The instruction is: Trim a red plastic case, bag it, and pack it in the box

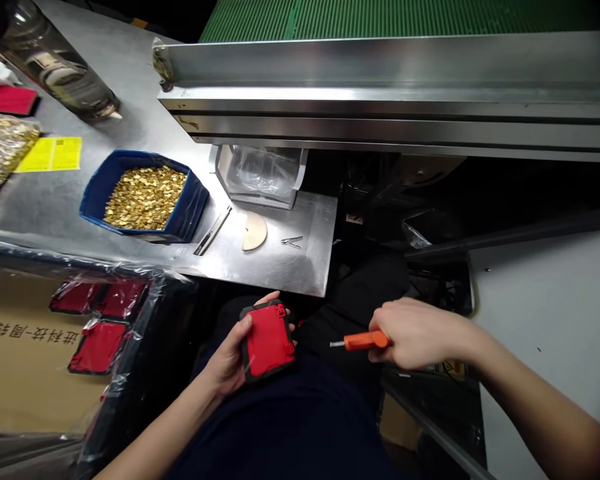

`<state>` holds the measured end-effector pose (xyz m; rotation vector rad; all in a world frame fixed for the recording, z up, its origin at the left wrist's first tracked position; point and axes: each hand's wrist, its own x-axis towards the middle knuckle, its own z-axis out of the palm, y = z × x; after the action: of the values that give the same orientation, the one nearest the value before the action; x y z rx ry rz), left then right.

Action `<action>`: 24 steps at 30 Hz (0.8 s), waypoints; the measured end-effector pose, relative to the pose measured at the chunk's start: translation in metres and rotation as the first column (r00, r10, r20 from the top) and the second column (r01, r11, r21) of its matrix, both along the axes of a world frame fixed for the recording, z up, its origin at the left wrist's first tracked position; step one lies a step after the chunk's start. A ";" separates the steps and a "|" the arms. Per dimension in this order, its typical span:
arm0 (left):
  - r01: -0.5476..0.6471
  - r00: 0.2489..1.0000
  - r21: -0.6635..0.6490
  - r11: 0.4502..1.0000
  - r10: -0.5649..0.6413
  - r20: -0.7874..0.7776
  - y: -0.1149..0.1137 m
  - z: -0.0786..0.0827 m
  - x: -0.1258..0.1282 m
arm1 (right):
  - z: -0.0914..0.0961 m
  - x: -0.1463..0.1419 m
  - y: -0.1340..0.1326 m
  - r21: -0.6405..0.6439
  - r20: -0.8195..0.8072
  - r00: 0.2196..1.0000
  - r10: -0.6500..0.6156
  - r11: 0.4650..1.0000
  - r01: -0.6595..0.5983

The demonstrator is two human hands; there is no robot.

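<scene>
My left hand [235, 350] is wrapped round a red panel with a black frame [269, 339], thumb on its face, and holds it over my lap. Small cutouts show at the panel's right corners. To the right, my right hand [410, 333] is closed round an orange-handled screwdriver [363, 341]. Its short metal tip points left at the panel, with a gap between them. The rest of the tool's handle is hidden in my fist.
A blue bin [195, 207] of small gold-coloured parts stands on the metal table [300, 273], near a grey bin [300, 180], a cutter knife [213, 231] and a cream disc [255, 231]. Red panels [97, 347] lie in a plastic-lined box at left. A conveyor's metal rail [380, 73] runs across the top.
</scene>
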<state>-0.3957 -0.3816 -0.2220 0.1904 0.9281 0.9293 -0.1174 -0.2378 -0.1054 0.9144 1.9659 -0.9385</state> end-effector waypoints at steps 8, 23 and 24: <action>0.905 0.288 0.192 0.380 -0.214 -0.933 0.023 0.021 0.008 | 0.000 -0.001 -0.007 0.080 0.038 0.999 0.031 0.996 -0.034; 0.353 0.867 0.177 0.919 -0.251 -0.430 0.020 0.002 -0.017 | -0.036 0.017 0.046 0.481 -0.168 0.971 0.172 0.874 -0.072; 0.232 0.923 0.119 0.965 -0.180 -0.341 0.018 -0.004 -0.018 | -0.048 0.022 0.057 0.564 -0.166 0.967 0.191 0.823 -0.065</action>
<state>-0.4136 -0.3636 -0.2265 0.5823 1.1167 0.7857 -0.0949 -0.1810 -0.1532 1.0016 2.5237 -0.3887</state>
